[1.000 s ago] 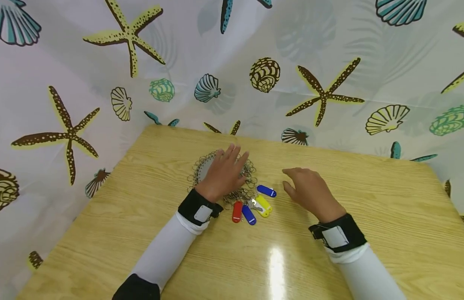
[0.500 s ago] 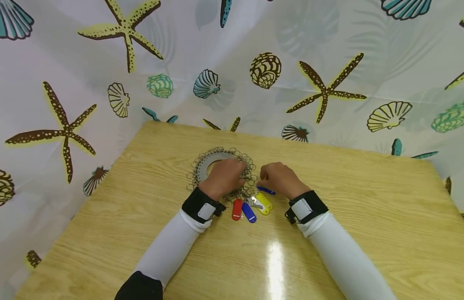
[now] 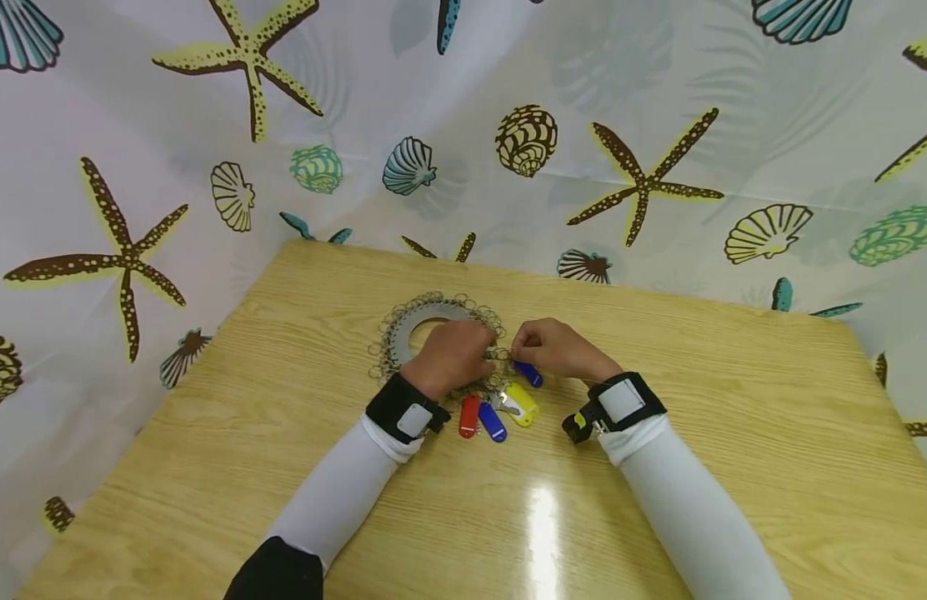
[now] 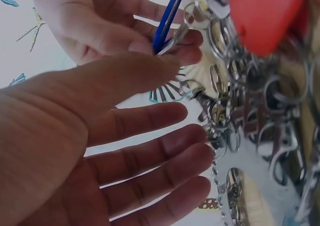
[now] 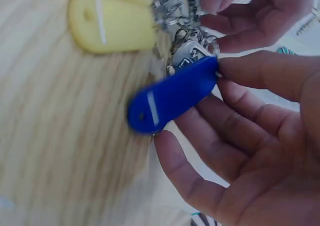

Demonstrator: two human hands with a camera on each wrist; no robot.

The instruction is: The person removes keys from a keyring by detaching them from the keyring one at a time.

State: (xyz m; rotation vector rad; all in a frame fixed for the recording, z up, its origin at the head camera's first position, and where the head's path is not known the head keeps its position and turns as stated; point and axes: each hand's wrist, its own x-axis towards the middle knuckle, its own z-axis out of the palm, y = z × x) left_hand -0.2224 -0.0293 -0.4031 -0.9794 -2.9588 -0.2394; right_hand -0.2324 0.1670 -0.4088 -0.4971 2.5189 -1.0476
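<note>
One blue tag (image 5: 172, 97) — flat, round-ended

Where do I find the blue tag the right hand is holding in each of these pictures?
Head: blue tag slightly right of and below centre.
Left wrist: blue tag at top, just right of middle, nearly edge-on.
Right wrist: blue tag near centre, face showing.
Shared landmark: metal rings, close by in every view.

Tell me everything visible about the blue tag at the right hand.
The blue tag is a flat, round-ended strip that looks like plastic, with a white line and a small round mark near its free end. The right hand pinches the other end, by some metal rings. In the head view it slants near the grey ring-shaped plate.
</note>
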